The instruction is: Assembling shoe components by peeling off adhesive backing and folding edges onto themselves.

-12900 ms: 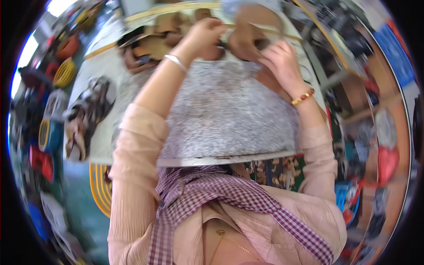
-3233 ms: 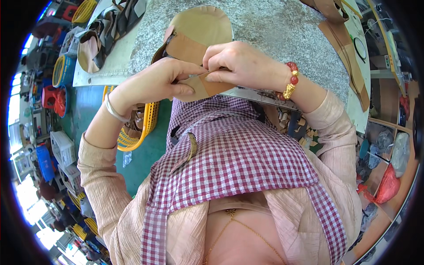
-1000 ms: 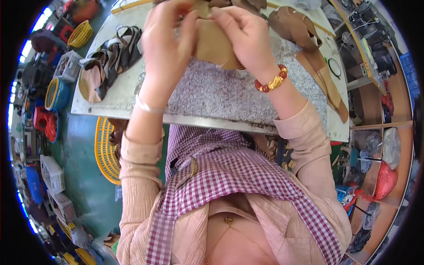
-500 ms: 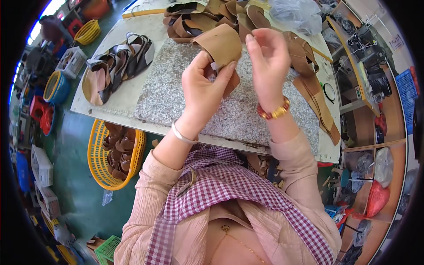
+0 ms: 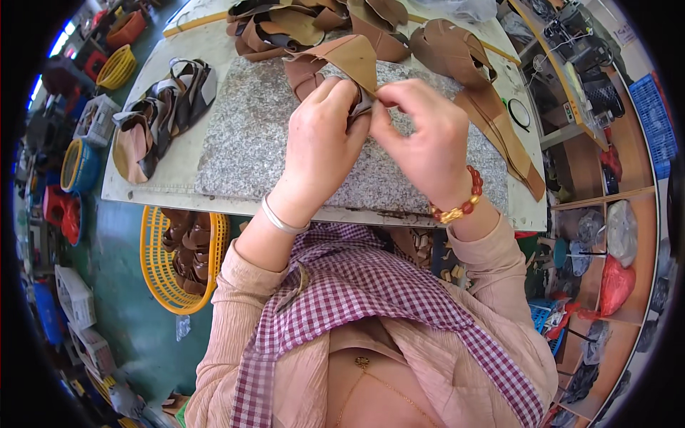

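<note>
Above the speckled stone slab (image 5: 242, 153), a tan-and-brown leather shoe upper (image 5: 353, 55) is raised with its curved band standing up. My left hand (image 5: 314, 150) grips it from below, fingers curled into its grey-lined inside. Thumb and forefinger of my right hand (image 5: 432, 139) are pinched together at its right edge; whether anything else is between them is hidden. Behind lies a pile of similar brown uppers (image 5: 275, 32). Another brown upper (image 5: 449, 50) sits to the right, close to some long tan leather pieces (image 5: 499, 139).
Black, grey and tan uppers (image 5: 168, 107) lie in a row on the table's left. A yellow basket (image 5: 148, 250) of brown uppers stands below the left table edge. A dark ring (image 5: 519, 114) lies at the right, beside wooden shelving (image 5: 635, 235). Clear plastic (image 5: 464, 8) lies at the back.
My right hand has come from a raised position beside the upper to pinch its right edge. My left hand has turned knuckles-up, tilting the upper. The whole view has shifted slightly.
</note>
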Demonstrator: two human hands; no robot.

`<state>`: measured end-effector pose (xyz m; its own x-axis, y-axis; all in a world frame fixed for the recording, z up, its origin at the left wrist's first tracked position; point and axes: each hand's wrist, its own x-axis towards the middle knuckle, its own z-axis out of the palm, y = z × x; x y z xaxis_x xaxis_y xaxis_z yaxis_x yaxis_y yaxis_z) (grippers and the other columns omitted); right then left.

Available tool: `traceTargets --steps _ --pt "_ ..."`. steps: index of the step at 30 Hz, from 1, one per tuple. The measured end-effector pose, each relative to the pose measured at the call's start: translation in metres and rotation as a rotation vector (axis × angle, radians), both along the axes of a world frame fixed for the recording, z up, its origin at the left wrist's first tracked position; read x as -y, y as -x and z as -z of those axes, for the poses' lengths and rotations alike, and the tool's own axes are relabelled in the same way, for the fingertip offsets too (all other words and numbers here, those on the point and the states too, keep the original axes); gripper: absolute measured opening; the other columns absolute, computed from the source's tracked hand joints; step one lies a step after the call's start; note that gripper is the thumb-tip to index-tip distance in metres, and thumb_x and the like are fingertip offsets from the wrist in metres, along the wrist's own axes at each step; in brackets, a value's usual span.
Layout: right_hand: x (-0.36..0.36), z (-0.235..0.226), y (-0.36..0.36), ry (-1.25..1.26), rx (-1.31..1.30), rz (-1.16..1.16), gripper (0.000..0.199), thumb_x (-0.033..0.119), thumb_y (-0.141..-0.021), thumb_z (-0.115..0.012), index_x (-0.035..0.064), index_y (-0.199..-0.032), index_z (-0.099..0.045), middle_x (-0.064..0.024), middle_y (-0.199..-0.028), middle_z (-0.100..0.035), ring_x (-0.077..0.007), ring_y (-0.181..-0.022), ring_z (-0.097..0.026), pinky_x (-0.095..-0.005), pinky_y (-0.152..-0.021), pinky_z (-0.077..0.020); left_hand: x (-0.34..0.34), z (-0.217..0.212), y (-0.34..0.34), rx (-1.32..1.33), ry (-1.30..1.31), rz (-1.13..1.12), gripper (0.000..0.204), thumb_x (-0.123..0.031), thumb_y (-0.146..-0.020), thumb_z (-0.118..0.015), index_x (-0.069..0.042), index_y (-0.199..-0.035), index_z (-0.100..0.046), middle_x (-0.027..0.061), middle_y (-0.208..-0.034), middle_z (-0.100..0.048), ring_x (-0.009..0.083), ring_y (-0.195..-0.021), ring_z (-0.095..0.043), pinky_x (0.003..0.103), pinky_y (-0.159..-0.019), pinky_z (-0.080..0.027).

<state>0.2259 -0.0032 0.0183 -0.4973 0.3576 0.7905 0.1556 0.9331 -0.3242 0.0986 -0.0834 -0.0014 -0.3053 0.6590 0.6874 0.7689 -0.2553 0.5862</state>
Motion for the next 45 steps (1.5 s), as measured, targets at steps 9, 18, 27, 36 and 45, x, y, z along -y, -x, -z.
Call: traceTargets --steps 9,18,27,36,45 --pt "-0.007 0.004 -0.005 0.641 -0.191 -0.3 0.016 0.0 -0.073 -0.071 0.0019 -0.088 -0.069 -0.0048 -0.095 -0.063 -0.0147 -0.072 -0.057 -0.0234 -0.059 -0.0462 0.003 0.006 0.008 0.488 0.147 0.302 0.012 -0.009 -0.091 -0.065 -0.003 -0.086 -0.056 0.0014 -0.073 -0.056 0.0099 -0.061 -0.051 0.025 -0.056 -0.043" --pt "0.003 -0.002 -0.006 0.126 0.068 -0.353 0.014 0.002 -0.082 -0.071 0.0044 -0.096 -0.073 -0.0058 -0.101 -0.063 -0.0119 -0.081 -0.056 -0.0212 -0.071 -0.0483 0.009 0.002 0.009 1.051 -0.02 0.507 0.017 -0.016 -0.099 -0.06 0.0 -0.093 -0.062 0.0029 -0.079 -0.063 0.0066 -0.067 -0.057 0.018 -0.058 -0.045" --pt "-0.014 -0.018 0.013 1.002 -0.01 -0.554 0.016 0.012 -0.09 -0.072 0.0006 -0.101 -0.072 -0.0013 -0.086 -0.065 -0.0095 -0.071 -0.055 -0.0196 -0.068 -0.0461 0.013 -0.004 0.016 0.815 -0.09 0.295 0.019 -0.013 -0.096 -0.065 0.003 -0.106 -0.064 0.0066 -0.082 -0.066 0.0084 -0.065 -0.059 0.019 -0.058 -0.048" --pt "-0.017 -0.039 0.009 0.78 0.056 -0.479 0.019 0.014 -0.087 -0.074 -0.0008 -0.099 -0.068 -0.004 -0.085 -0.07 -0.0102 -0.068 -0.059 -0.0223 -0.064 -0.0508 0.02 0.004 0.084 0.412 -0.439 0.016 0.027 -0.009 -0.089 -0.071 0.0 -0.114 -0.063 0.006 -0.087 -0.068 0.0146 -0.076 -0.065 0.021 -0.071 -0.052" --pt "-0.033 0.006 0.024 0.228 0.018 -0.141 0.021 0.017 -0.085 -0.073 0.0008 -0.095 -0.066 -0.0071 -0.089 -0.066 -0.0201 -0.079 -0.06 -0.03 -0.077 -0.0495 0.021 -0.012 0.051 0.426 0.125 -0.065 0.033 -0.011 -0.09 -0.068 -0.001 -0.121 -0.061 0.0123 -0.112 -0.065 0.0205 -0.103 -0.061 0.034 -0.093 -0.047"
